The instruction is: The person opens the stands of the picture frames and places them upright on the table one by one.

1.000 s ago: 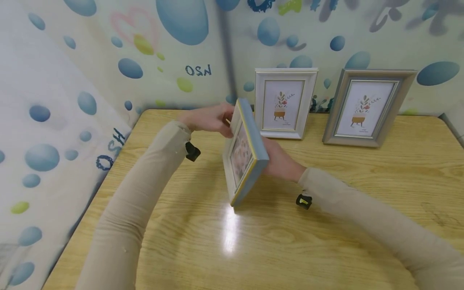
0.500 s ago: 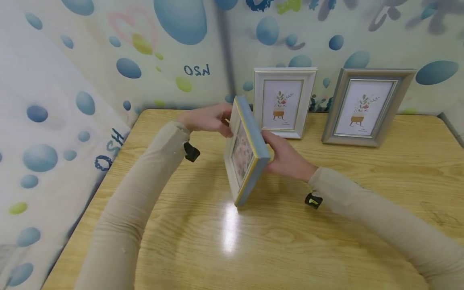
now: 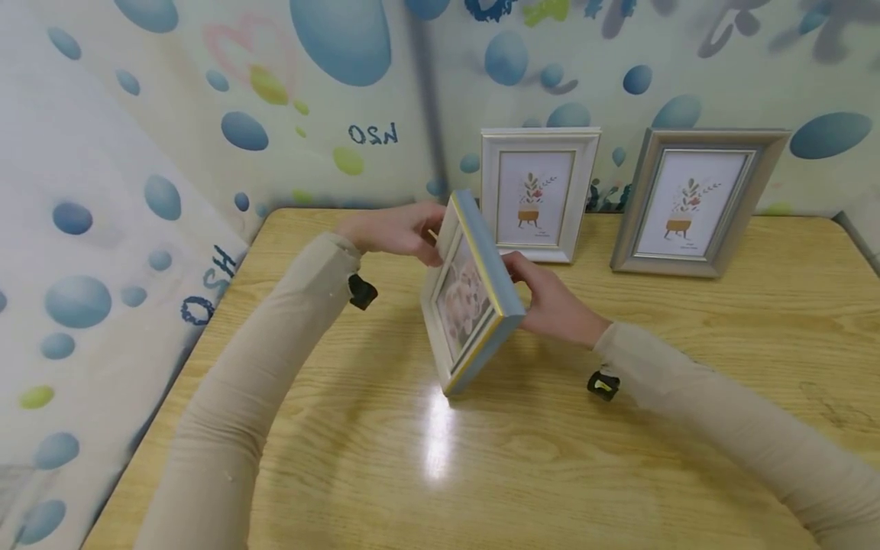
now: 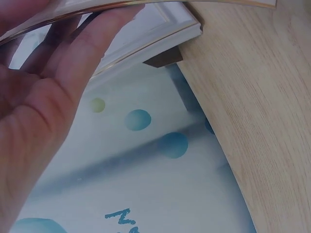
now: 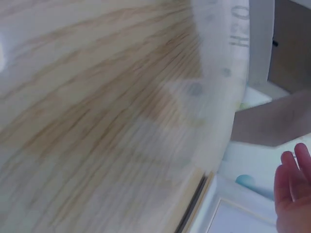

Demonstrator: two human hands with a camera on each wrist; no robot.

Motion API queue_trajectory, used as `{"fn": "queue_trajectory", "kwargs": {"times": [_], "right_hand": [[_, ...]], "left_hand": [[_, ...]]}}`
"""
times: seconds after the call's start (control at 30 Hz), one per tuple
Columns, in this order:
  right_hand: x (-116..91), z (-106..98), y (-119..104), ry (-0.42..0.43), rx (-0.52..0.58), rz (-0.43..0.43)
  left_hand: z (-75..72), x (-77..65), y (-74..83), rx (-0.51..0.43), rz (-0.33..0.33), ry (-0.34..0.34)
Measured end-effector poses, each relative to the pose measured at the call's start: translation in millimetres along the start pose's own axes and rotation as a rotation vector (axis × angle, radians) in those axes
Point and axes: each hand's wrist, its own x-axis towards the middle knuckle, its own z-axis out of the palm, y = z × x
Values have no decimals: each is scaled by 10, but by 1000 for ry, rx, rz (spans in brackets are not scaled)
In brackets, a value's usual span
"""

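Note:
A blue picture frame [image 3: 490, 260] with a yellow line and a cream front holds a pinkish picture. It stands tilted over the table, its lower corner close to the wood. My left hand [image 3: 402, 231] grips its far left edge, and in the left wrist view that hand's fingers [image 4: 92, 46] lie under the frame's edge. Behind the frame is my right hand [image 3: 557, 302], fingertips partly hidden by its blue side. In the right wrist view the right fingers [image 5: 294, 172] look fairly straight, near a blurred grey-brown strip [image 5: 272, 119].
At the back of the wooden table [image 3: 550, 458], a white picture frame [image 3: 584, 191] stands just behind the blue one. To its right stands a silver-grey picture frame [image 3: 629, 221]. A wall covering with blue balloon shapes [image 3: 344, 69] borders the table behind and at left.
The blue frame's near side has swung to the right, so more of its picture shows. My right hand has drawn back rightward from it. The left hand keeps its grip.

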Motion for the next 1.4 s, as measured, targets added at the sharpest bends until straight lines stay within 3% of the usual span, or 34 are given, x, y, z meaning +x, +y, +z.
{"fn": "queue_trajectory", "kwargs": {"times": [0.4, 0.67, 0.9, 1.2, 1.4], "right_hand": [[-51, -78, 64, -98, 1, 91], [-250, -187, 163, -135, -68, 132], [-384, -339, 244, -116, -136, 131], [-497, -465, 272, -85, -186, 27], [-559, -504, 295, -95, -165, 56]], "left_hand": [[-73, -142, -77, 26, -15, 48], [-133, -269, -194, 5, -27, 77], [-229, -406, -277, -9, -116, 191], [-361, -549, -478, -96, -163, 330], [-423, -625, -614, -113, -181, 440]]}}
